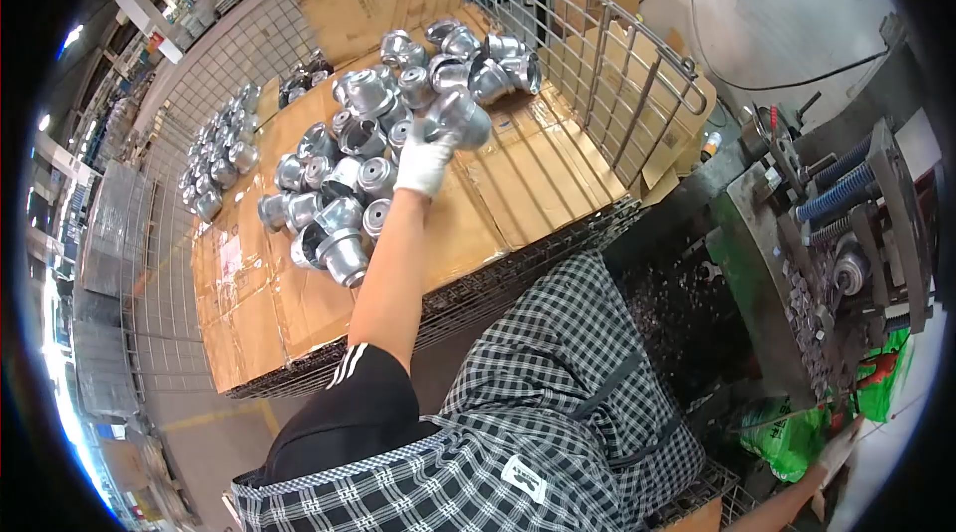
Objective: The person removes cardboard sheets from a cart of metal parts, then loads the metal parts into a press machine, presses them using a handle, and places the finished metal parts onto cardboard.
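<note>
My left hand [426, 159], in a white glove, reaches over the cardboard and is closed around a shiny metal cup-shaped part [462, 120]. Its fingertips are partly hidden behind the part. Around it lies a loose heap of similar metal cups [360, 94], some upright and others tipped on their sides. Far down at the lower right, my right hand [844, 442] shows near a green bag [792, 437]; its fingers are too blurred and small to make out.
Cardboard [508, 174] lines a wire cage [637, 84] with raised mesh sides. A second group of metal cups [221, 154] lies farther left. On my right stands a machine with blue springs [836, 184], with metal scraps [805, 323] on its bed.
</note>
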A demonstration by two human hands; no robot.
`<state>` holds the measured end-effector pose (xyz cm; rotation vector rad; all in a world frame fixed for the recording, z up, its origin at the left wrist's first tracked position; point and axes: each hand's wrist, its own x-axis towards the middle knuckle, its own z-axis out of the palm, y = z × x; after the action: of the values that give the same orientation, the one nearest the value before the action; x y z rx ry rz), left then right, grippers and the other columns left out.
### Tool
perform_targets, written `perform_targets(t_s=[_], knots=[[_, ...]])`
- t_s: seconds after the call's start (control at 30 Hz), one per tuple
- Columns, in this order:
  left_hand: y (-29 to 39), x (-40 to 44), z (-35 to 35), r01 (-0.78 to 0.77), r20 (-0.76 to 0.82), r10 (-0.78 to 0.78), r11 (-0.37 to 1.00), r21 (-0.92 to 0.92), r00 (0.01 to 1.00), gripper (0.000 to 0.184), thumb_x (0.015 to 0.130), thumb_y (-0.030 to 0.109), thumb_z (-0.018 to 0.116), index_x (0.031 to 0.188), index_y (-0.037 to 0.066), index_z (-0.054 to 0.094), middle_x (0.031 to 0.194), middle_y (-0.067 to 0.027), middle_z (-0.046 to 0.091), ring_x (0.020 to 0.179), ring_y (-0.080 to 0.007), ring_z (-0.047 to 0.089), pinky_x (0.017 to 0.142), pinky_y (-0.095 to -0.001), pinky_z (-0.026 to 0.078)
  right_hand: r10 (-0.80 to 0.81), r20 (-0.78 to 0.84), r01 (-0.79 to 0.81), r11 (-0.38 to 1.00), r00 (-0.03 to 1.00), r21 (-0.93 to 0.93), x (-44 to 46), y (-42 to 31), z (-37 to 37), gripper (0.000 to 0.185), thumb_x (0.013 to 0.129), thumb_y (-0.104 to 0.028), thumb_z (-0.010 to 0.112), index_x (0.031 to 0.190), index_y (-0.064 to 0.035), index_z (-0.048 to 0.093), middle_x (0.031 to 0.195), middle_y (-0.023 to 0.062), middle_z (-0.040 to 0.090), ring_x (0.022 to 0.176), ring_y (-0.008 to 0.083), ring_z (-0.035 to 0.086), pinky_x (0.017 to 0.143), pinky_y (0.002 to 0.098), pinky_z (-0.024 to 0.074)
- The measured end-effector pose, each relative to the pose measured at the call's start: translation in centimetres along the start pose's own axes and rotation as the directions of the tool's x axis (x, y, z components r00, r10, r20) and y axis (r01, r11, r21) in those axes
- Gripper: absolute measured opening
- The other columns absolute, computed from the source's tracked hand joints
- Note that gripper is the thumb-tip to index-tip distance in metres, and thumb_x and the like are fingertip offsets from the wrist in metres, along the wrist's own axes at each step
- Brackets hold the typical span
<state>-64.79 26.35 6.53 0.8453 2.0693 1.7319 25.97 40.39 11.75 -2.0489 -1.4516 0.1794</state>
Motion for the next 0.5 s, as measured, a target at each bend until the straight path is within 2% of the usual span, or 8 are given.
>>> perform_targets(t_s=[0.07,0.17,0.27,0.37,0.4,0.43,0.47,0.5], knots=[[1.2,-2.5,1.0,0.087,0.180,0.002,0.869,-0.487,0.984,0.065,0.087,0.051,0.063,0.136,0.011,0.044,0.120,-0.0046,0.060,0.101,-0.0249,0.065,0.080,-0.0402,0.056,-0.168,0.089,0.100,0.855,0.982,0.508,-5.8,2.0,0.6,0.052,0.103,-0.030,0.037,0.149,-0.0059,0.027,0.152,0.0152,0.029,0.133,0.0255,0.037,0.104,0.0334,0.0403],[5.4,-6.4,4.6,0.309,0.437,0.053,0.632,-0.711,0.898,0.072,0.089,0.059,0.054,0.140,0.011,0.039,0.119,-0.0081,0.060,0.099,-0.0280,0.065,0.081,-0.0407,0.056,-0.034,0.446,-0.369,0.507,0.894,0.779,-16.6,-5.4,0.5,0.059,0.099,-0.037,0.040,0.146,-0.0034,0.030,0.144,0.0163,0.037,0.122,0.0277,0.044,0.098,0.0385,0.0431],[6.1,-8.2,9.7,0.527,0.597,-0.055,0.540,-0.657,0.800,0.075,0.088,0.066,0.046,0.136,0.008,0.044,0.113,-0.0143,0.062,0.090,-0.0304,0.067,0.072,-0.0396,0.058,-0.109,0.568,-0.536,0.226,0.816,0.813,-20.5,-11.1,3.2,0.066,0.095,-0.044,0.042,0.144,-0.0008,0.033,0.136,0.0174,0.046,0.111,0.0300,0.051,0.092,0.0437,0.0459],[9.1,-11.7,15.1,0.800,0.792,-0.151,0.235,-0.552,0.591,0.073,0.087,0.066,0.049,0.131,0.008,0.049,0.113,-0.0143,0.062,0.086,-0.0305,0.066,0.071,-0.0411,0.058,-0.388,0.577,-0.628,-0.007,0.719,0.778,-17.2,-17.2,9.3,0.074,0.091,-0.051,0.045,0.142,0.0017,0.036,0.128,0.0186,0.054,0.100,0.0322,0.057,0.086,0.0488,0.0487],[9.8,-13.4,16.1,0.823,0.817,-0.154,0.237,-0.516,0.556,0.073,0.086,0.067,0.050,0.131,0.010,0.048,0.112,-0.0122,0.062,0.090,-0.0285,0.064,0.070,-0.0395,0.056,-0.141,0.641,-0.640,0.064,0.754,0.766,-15.4,-20.0,10.9,0.086,0.085,-0.070,0.044,0.138,-0.0034,0.041,0.124,0.0178,0.057,0.099,0.0333,0.057,0.084,0.0475,0.0461],[10.0,-14.9,16.7,0.836,0.829,-0.163,0.242,-0.492,0.535,0.073,0.085,0.067,0.051,0.131,0.011,0.047,0.111,-0.0101,0.061,0.093,-0.0264,0.062,0.070,-0.0378,0.054,-0.232,0.586,-0.630,-0.303,0.776,0.715,-12.5,-20.6,14.2,0.081,0.087,-0.068,0.045,0.135,-0.0035,0.043,0.127,0.0169,0.056,0.104,0.0337,0.056,0.088,0.0468,0.0435],[9.8,-16.2,17.0,0.856,0.850,-0.160,0.234,-0.461,0.502,0.075,0.083,0.068,0.052,0.131,0.011,0.047,0.111,-0.0110,0.061,0.091,-0.0265,0.063,0.067,-0.0375,0.053,-0.294,0.611,-0.675,-0.402,0.735,0.618,-9.6,-22.6,15.0,0.078,0.086,-0.065,0.050,0.133,-0.0037,0.044,0.128,0.0180,0.055,0.108,0.0341,0.055,0.093,0.0471,0.0409],[9.4,-17.1,16.9,0.868,0.862,-0.161,0.231,-0.440,0.480,0.078,0.081,0.070,0.054,0.131,0.010,0.047,0.110,-0.0118,0.062,0.088,-0.0266,0.063,0.064,-0.0371,0.052,-0.203,0.596,-0.612,-0.467,0.777,0.639,-7.0,-24.7,15.7,0.074,0.085,-0.064,0.054,0.127,-0.0034,0.050,0.123,0.0183,0.057,0.108,0.0352,0.055,0.096,0.0481,0.0394]])
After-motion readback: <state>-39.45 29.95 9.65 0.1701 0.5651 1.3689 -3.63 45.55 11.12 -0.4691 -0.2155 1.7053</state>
